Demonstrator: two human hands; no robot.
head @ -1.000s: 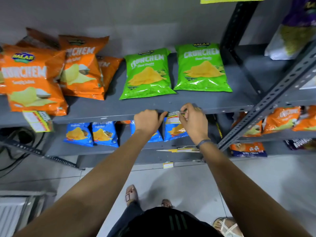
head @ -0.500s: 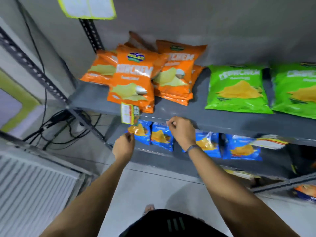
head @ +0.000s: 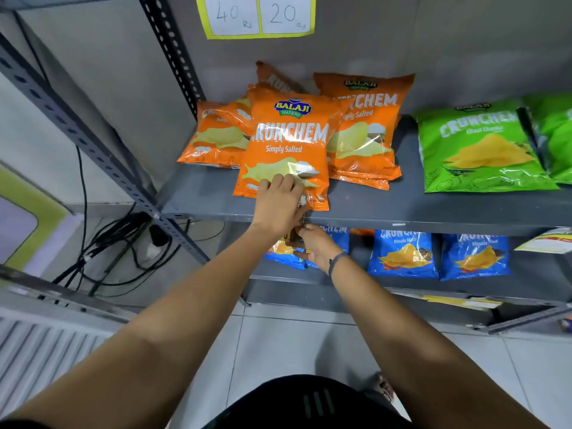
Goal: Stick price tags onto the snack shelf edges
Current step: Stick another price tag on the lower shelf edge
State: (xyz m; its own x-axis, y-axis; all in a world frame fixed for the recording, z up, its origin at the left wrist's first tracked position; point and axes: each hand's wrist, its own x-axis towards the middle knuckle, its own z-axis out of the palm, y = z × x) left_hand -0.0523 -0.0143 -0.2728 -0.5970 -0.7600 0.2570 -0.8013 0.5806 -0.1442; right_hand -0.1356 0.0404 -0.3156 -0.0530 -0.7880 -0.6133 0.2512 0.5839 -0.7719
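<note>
A front orange Crunchem bag [head: 288, 134] lies at the lip of the grey shelf edge [head: 433, 222]. My left hand [head: 278, 202] rests flat on the bag's lower end and over the edge, fingers stretched out. Just under the edge my right hand [head: 315, 246] is curled around a price tag [head: 290, 237]. Only a small dark and yellow sliver of the tag shows between the two hands. The hands touch each other at the shelf edge.
More orange bags [head: 365, 134] and green bags [head: 483, 150] lie on the same shelf, with blue bags [head: 402, 255] below. Another tag [head: 548, 241] hangs at the far right. Paper signs reading 40 and 20 [head: 257, 13] hang above. A slotted upright [head: 93, 140] and floor cables [head: 123, 243] are at left.
My view and both hands moved left from the green bags to the orange ones. My left hand rose onto the front orange bag, and my right hand closed on the hanging tag.
</note>
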